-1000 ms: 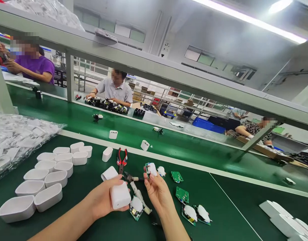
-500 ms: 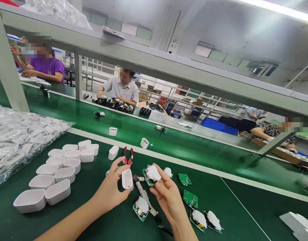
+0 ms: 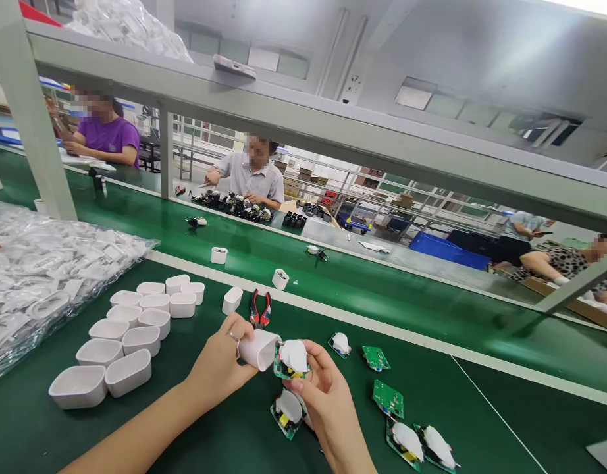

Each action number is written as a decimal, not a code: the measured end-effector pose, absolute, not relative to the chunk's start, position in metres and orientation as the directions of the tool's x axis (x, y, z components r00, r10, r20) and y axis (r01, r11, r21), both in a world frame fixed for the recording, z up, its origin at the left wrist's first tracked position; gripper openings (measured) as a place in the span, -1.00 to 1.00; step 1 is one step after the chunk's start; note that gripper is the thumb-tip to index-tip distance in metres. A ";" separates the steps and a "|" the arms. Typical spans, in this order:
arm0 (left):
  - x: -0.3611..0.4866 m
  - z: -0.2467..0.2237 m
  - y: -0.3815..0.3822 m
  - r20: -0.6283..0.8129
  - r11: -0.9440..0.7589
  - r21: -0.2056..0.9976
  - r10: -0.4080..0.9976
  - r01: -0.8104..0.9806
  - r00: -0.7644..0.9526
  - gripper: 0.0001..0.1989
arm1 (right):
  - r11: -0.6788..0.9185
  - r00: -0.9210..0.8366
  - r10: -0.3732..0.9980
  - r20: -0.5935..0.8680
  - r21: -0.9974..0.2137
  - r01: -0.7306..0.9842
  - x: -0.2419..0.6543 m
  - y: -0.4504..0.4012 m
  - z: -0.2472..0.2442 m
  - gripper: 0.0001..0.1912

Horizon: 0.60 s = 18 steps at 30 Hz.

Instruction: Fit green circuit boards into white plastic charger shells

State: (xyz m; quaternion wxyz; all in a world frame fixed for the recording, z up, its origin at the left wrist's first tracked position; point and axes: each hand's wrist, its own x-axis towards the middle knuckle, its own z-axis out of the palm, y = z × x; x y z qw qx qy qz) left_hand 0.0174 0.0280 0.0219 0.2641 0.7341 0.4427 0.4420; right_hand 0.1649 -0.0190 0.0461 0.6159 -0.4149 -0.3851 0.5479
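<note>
My left hand [image 3: 223, 359] is closed around a white plastic housing [image 3: 260, 350], tilted so that its open end faces right. Between the thumb and fingers of my right hand [image 3: 328, 395] is a green circuit board [image 3: 290, 361] topped with a white blob. The board's left edge is right at the housing's mouth; whether it has entered I cannot tell. Below it on the bench lies another circuit board with white filler [image 3: 288, 413], partly covered by my right hand. Red-handled pliers [image 3: 261, 308] lie just beyond the housing.
Rows of white housings [image 3: 128, 374] stand at left beside a clear bag of white parts [image 3: 61, 283]. Several circuit boards [image 3: 388, 398] lie at right. A green conveyor belt [image 3: 382, 289] crosses behind, carrying a few parts. Co-workers sit beyond it, and a metal beam [image 3: 303, 108] spans overhead.
My left hand has turned the housing so its mouth points at the board. My right hand has brought the board left, up against the housing. The view has shifted slightly.
</note>
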 end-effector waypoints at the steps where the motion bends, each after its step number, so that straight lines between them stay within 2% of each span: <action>1: 0.017 0.021 0.028 0.419 -0.466 0.783 0.885 0.412 0.204 -0.77 | 0.083 0.113 0.992 0.049 -0.943 -0.322 0.164 -0.020 0.045 -0.60; 4: 0.018 0.017 0.029 0.407 -0.477 0.825 0.874 0.304 0.265 -0.73 | 0.203 0.140 0.973 0.182 -0.966 -0.159 0.162 -0.023 0.041 -0.66; 7: 0.018 0.015 0.030 0.430 -0.507 0.837 0.841 0.205 0.328 -0.71 | 0.320 0.210 0.914 0.346 -0.936 0.148 0.161 -0.027 0.041 -0.69; 9: 0.017 0.015 0.031 0.454 -0.545 0.809 0.817 0.220 0.355 -0.64 | 0.384 0.166 0.865 0.473 -0.838 0.386 0.162 -0.029 0.043 -0.70; 11: 0.016 0.015 0.033 0.479 -0.605 0.754 0.773 0.257 0.415 -0.58 | 0.460 0.053 0.815 0.577 -0.700 0.547 0.163 -0.031 0.044 -0.69; 15: 0.015 0.013 0.035 0.538 -0.703 0.655 0.690 0.275 0.484 -0.52 | 0.559 -0.113 0.705 0.701 -0.451 0.696 0.165 -0.030 0.041 -0.64; 18: 0.015 0.010 0.035 0.563 -0.735 0.617 0.663 0.282 0.494 -0.50 | 0.582 -0.189 0.648 0.738 -0.320 0.748 0.165 -0.029 0.038 -0.62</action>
